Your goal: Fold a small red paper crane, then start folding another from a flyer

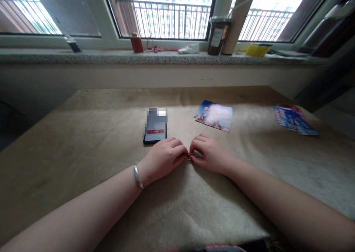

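My left hand (165, 155) and my right hand (210, 154) meet over the middle of the table, fingertips almost touching. Both are closed in a pinch around a tiny dark reddish item (189, 155) between them, mostly covered by the fingers and too small to name. A silver bangle (138, 176) circles my left wrist. Just beyond my left hand lies a phone (155, 133) with a lit screen, partly blurred by pixels. Past my right hand a blue and pink printed sheet (216, 115) with flowers rests flat.
Several blue and red printed packets (295, 120) lie at the table's right side. The tan-covered table (69, 141) reaches the wall under a granite windowsill (111, 59). On the sill stand a red container (137, 44), a dark jar (217, 37) and a yellow item (257, 50).
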### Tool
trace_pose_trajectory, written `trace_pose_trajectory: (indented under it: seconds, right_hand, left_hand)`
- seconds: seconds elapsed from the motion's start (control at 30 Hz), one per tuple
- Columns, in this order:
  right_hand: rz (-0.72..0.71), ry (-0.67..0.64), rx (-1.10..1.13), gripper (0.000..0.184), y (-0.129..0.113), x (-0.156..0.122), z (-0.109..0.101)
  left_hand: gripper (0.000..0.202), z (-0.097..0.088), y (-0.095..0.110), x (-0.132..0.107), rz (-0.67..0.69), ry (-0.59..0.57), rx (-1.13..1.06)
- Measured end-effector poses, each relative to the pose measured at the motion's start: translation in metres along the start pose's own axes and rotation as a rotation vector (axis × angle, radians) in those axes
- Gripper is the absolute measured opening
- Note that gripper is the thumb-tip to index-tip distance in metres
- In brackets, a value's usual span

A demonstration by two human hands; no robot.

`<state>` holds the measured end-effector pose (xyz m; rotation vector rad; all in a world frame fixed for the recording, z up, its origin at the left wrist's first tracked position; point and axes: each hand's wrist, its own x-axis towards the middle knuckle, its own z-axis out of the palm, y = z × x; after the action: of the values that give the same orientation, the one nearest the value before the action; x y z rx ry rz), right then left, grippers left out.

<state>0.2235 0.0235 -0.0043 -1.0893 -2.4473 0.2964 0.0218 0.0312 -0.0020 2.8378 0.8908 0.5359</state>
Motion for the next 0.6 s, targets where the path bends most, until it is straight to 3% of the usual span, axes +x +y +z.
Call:
trace_pose_trajectory:
  seconds: [0.33, 0.6]
  right_hand:
    - [-0.045, 0.017, -0.013, 0.004, -0.0022, -0.0010, 0.0012]
    - [-0.114, 0.019, -0.086, 0.013, -0.0033, 0.0000, -0.0014]
  left_hand:
    - [0.007, 0.0000, 0.0036, 0.0017, -0.016, -0.007, -0.015]
    - [0.013, -0.0008, 0.0084, 0.0017, 0.002, -0.004, 0.046]
